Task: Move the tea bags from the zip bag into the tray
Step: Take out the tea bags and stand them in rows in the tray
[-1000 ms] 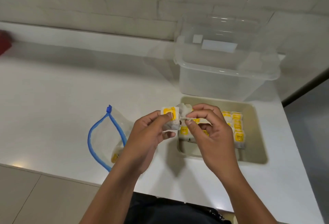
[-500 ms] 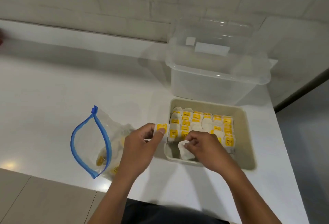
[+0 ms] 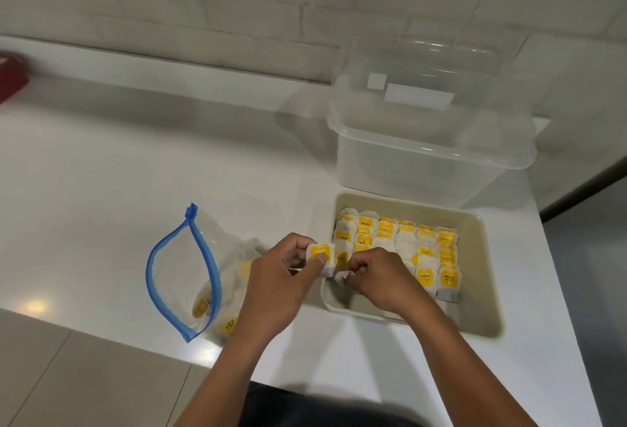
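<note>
Fingers (image 3: 319, 258) of your left hand (image 3: 281, 284) are curled round one tea bag (image 3: 320, 253), thumb pressed on its yellow label, holding it just over the tray's (image 3: 481, 277) near-left rim. Your right hand (image 3: 383, 280) is inside the tray at that same corner, fingers bent and pinching something small and white, likely a bag or its tag; you cannot tell which from this view.

Working outward from the tray: it is already packed with rows of yellow-labelled tea bags (image 3: 424, 250) standing on edge, filling most of it from the far wall toward you, with a bare strip left along the near wall. Left of the tray, well apart from it, the zip bag (image 3: 203, 277) lies on the white tabletop (image 3: 135, 172) with its blue seal gaping open; a few tea bags are visible inside, near its bottom. Behind the tray, touching or nearly touching its far wall, stands a clear plastic tub (image 3: 431, 155).

By my judgement you are well past halfway: seat the bag in hand, then empty the remaining few from the zip bag.
</note>
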The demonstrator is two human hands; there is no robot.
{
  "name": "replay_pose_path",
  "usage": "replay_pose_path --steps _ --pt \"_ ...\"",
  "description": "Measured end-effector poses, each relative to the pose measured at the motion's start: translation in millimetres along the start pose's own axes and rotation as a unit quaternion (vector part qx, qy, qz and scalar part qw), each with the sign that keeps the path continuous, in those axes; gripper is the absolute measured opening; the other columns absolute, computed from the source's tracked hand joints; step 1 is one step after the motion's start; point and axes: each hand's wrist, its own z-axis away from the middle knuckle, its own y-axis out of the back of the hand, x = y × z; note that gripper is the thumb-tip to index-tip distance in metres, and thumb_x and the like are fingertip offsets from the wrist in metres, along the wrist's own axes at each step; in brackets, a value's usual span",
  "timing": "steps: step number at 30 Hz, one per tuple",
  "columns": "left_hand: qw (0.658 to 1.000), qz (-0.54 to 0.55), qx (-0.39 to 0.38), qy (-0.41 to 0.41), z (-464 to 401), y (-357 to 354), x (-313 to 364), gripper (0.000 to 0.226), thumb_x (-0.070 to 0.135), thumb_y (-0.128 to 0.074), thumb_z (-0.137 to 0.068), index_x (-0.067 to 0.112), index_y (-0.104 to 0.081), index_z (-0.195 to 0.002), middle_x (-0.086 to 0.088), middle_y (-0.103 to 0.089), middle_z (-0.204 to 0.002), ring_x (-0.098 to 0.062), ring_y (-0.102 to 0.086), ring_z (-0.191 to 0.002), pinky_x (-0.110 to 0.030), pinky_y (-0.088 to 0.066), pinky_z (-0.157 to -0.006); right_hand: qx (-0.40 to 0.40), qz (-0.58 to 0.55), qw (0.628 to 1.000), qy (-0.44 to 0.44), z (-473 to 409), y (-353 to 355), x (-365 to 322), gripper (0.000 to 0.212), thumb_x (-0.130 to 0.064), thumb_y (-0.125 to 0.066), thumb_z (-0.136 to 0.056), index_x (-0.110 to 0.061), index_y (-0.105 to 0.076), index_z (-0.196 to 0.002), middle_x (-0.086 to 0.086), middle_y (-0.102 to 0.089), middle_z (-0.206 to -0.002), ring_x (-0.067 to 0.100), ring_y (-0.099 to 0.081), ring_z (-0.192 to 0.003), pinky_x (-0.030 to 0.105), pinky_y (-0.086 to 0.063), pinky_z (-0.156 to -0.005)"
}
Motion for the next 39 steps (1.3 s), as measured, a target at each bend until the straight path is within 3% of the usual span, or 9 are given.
replay_pose_path --steps 2,5,15,24,28,32,34,36,39 --pt "1.000 -0.002 0.006 -0.003 0 2 -1 0.007 0.022 -0.074 -0.089 0.024 -0.068 -0.085 0.005 -0.073 -0.080 -0.016 -0.071 -0.082 -0.045 -0.058 -0.083 -0.042 -0.013 0.999 -0.011 0 2 0 0.017 -0.019 -0.076 -0.082 -0.022 -0.067 -0.069 -0.012 -0.054 -0.060 0.003 -0.048 -0.057 0.013 -0.037 -0.053" --pt "1.000 -0.003 0.013 -0.003 -2 5 -4 0.006 0.025 -0.074 -0.089 0.026 -0.068 -0.087 0.002 -0.072 -0.082 -0.021 -0.071 -0.084 -0.050 -0.057 -0.085 -0.070 -0.039 0.996 -0.025 -1 5 -1 0.015 -0.018 -0.079 -0.081 -0.022 -0.068 -0.071 -0.012 -0.054 -0.058 0.002 -0.049 -0.055 0.012 -0.037 -0.052" --pt "0.999 -0.027 0.027 0.003 -4 8 -10 0.008 0.030 -0.073 -0.089 0.027 -0.067 -0.087 0.005 -0.072 -0.082 -0.018 -0.071 -0.084 -0.049 -0.057 -0.084 0.018 -0.015 0.999 -0.038 -17 -12 -1 0.022 -0.018 -0.078 -0.078 -0.025 -0.059 -0.069 0.000 -0.067 -0.072 0.020 -0.065 -0.070 0.026 -0.052 -0.066" --pt "0.999 -0.028 0.023 0.010 -3 4 -7 0.006 0.027 -0.073 -0.089 0.025 -0.068 -0.087 0.009 -0.073 -0.084 -0.011 -0.070 -0.085 -0.045 -0.057 -0.085 0.071 -0.022 0.996 -0.048 -20 -20 -2 0.022 -0.021 -0.073 -0.081 -0.024 -0.055 -0.068 0.003 -0.067 -0.070 0.027 -0.066 -0.072 0.038 -0.056 -0.069" --pt "0.999 -0.031 0.025 0.011 -2 4 -4 0.007 0.028 -0.073 -0.089 0.025 -0.068 -0.086 0.012 -0.074 -0.086 -0.003 -0.068 -0.087 -0.040 -0.055 -0.084 0.091 0.057 0.993 -0.047 -19 -20 -5 0.016 -0.031 -0.068 -0.087 -0.018 -0.060 -0.082 0.007 -0.068 -0.087 0.028 -0.061 -0.089 0.037 -0.052 -0.074" --pt "0.999 -0.036 0.025 0.014 -3 3 -3 0.007 0.029 -0.074 -0.089 0.024 -0.068 -0.087 0.013 -0.074 -0.086 -0.002 -0.068 -0.088 -0.038 -0.055 -0.083 0.100 0.147 0.982 -0.068 -13 -15 -8 0.032 -0.047 -0.060 -0.091 -0.016 -0.058 -0.100 0.006 -0.063 -0.099 0.031 -0.061 -0.097 0.032 -0.040 -0.067" --pt "0.999 -0.034 0.022 0.015 -3 3 -3 0.007 0.029 -0.074 -0.089 0.024 -0.068 -0.087 0.012 -0.074 -0.087 -0.003 -0.069 -0.089 -0.039 -0.055 -0.084 0.098 0.154 0.979 -0.087 -10 -11 -7 0.038 -0.054 -0.059 -0.089 -0.016 -0.056 -0.088 0.005 -0.059 -0.091 0.029 -0.058 -0.089 0.030 -0.038 -0.065" --pt "0.999 -0.036 0.021 0.013 -3 3 -3 0.008 0.030 -0.073 -0.089 0.024 -0.068 -0.087 0.012 -0.074 -0.087 -0.004 -0.069 -0.089 -0.039 -0.055 -0.084 0.072 0.137 0.983 -0.100 -8 -9 -6 0.046 -0.059 -0.058 -0.086 -0.016 -0.054 -0.070 0.002 -0.063 -0.078 0.023 -0.059 -0.075 0.031 -0.046 -0.064" --pt "0.999 -0.043 0.024 0.008 -5 3 -4 0.008 0.030 -0.073 -0.089 0.024 -0.068 -0.087 0.011 -0.074 -0.085 -0.004 -0.069 -0.086 -0.039 -0.056 -0.083 0.008 0.101 0.989 -0.111 -6 -11 -4 0.045 -0.059 -0.057 -0.083 -0.016 -0.065 -0.071 0.002 -0.071 -0.063 0.017 -0.067 -0.056 0.035 -0.059 -0.070"
